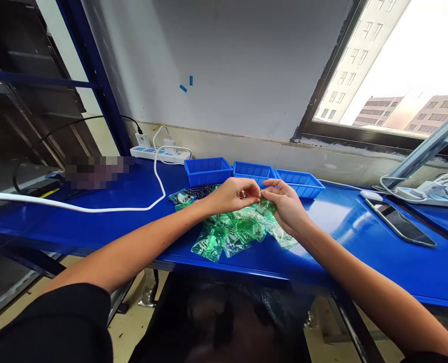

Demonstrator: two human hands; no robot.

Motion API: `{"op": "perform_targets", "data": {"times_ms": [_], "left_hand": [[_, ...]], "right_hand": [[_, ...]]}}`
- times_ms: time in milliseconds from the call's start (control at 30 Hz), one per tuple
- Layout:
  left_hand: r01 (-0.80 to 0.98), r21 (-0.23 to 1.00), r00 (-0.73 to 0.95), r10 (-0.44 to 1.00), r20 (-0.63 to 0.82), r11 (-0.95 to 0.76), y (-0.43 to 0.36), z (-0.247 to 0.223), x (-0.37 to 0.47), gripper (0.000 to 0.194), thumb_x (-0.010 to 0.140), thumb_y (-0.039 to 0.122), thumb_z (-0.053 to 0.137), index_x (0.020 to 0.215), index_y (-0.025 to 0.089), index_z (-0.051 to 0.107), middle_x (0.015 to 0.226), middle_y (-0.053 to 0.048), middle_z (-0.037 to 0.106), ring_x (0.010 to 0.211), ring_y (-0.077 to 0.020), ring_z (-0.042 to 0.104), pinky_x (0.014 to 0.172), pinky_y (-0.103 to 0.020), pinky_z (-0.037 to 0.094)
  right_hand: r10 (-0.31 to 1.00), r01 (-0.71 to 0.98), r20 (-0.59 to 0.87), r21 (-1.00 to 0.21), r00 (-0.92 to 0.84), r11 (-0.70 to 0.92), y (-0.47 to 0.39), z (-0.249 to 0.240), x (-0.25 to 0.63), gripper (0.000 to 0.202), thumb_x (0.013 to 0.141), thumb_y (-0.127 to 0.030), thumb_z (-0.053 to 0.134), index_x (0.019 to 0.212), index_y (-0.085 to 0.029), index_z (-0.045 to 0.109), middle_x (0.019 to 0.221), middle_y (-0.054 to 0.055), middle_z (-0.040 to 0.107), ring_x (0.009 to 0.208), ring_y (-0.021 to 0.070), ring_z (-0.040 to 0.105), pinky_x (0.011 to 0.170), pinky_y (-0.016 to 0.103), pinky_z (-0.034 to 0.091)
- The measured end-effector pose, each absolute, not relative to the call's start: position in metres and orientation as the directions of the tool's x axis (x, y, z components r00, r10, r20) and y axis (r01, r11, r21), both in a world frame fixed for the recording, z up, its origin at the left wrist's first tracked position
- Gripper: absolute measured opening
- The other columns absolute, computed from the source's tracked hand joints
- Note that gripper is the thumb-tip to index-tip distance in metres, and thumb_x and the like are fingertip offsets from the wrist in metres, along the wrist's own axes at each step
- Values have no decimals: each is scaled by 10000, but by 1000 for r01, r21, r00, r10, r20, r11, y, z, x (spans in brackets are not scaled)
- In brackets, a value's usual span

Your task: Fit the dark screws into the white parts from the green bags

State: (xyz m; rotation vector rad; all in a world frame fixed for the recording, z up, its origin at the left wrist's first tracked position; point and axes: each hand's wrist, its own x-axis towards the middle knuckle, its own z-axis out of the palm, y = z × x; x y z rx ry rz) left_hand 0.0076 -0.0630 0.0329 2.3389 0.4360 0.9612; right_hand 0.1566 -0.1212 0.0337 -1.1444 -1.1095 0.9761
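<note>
Both hands meet over a pile of small green plastic bags (239, 229) lying at the front of the blue table. My right hand (286, 204) is closed on one small green plastic bag (267, 205), held just above the pile. My left hand (237, 195) has its thumb and fingers pinched at that bag's upper left edge, its fingertips nearly touching the right ones. What lies inside the held bag is too small to make out. Dark small parts (201, 191) lie behind the pile, partly covered by my left hand and forearm.
Three blue bins, left (208, 172), middle (252, 171) and right (299, 184), line the wall behind my hands. A power strip (159, 154) with a white cable (159, 176) is at back left. On the right lie a phone (400, 222) and another power strip (428, 194).
</note>
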Motion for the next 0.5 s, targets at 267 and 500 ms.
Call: {"op": "perform_targets", "data": {"times_ms": [267, 500], "left_hand": [[54, 755, 638, 604, 477, -653, -57, 35, 6, 142, 738, 259, 640, 733, 145, 556, 630, 15, 574, 570, -74, 504, 550, -215, 433], [60, 763, 526, 670, 524, -644, -36, 47, -9, 135, 739, 259, 601, 758, 148, 527, 733, -23, 626, 647, -84, 558, 612, -234, 478]], "right_hand": [[968, -21, 176, -983, 181, 183, -120, 37, 160, 342, 556, -318, 669, 845, -218, 515, 668, -35, 502, 649, 123, 494, 605, 287, 389], [976, -16, 146, -988, 162, 150, -120, 39, 162, 369, 572, -386, 680, 843, -221, 491, 705, -22, 526, 708, 139, 541, 649, 305, 445]]}}
